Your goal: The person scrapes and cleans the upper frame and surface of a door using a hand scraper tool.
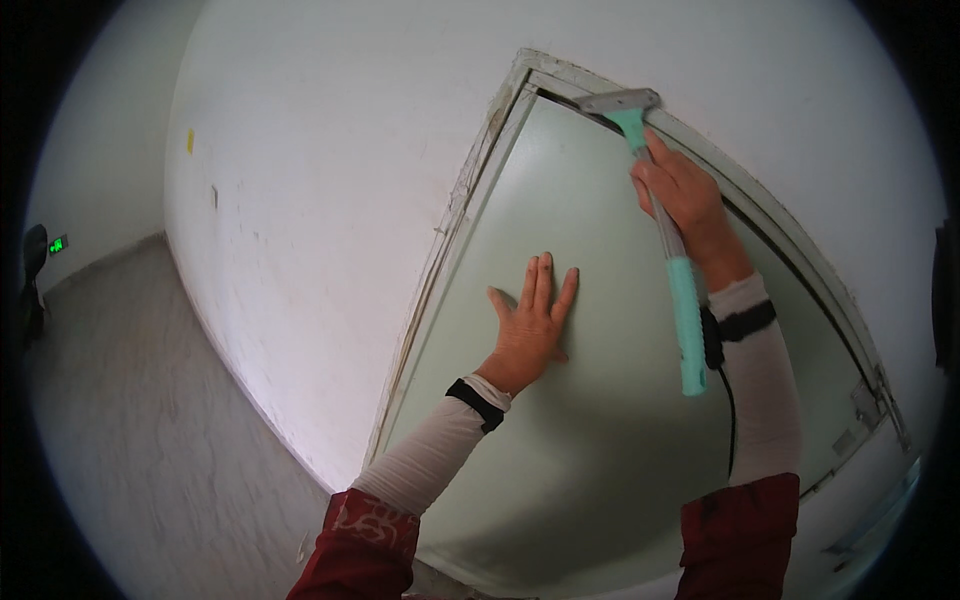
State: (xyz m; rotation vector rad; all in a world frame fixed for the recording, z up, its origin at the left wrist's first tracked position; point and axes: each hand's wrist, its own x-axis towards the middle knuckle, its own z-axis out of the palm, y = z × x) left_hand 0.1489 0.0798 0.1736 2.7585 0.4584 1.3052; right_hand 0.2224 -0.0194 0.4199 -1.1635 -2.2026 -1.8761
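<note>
My right hand [686,196] grips the metal shaft of a long-handled scraper [684,322] with a turquoise grip and a wide metal head. The scraper's head [619,100] lies against the top of the door frame [750,180], near its upper left corner. With fingers spread, my left hand [526,322] rests flat on the pale green door panel [600,225] and holds nothing. Ragged, peeling edging [459,199] runs down the left side of the frame. Part of the scraper's shaft is hidden by my right fingers.
A white wall [322,187] with marks and a yellow sticker [190,142] surrounds the door. Grey floor [165,390] stretches away at left, beside a green lit exit sign [58,244]. A metal latch [866,405] sits at the door's right end.
</note>
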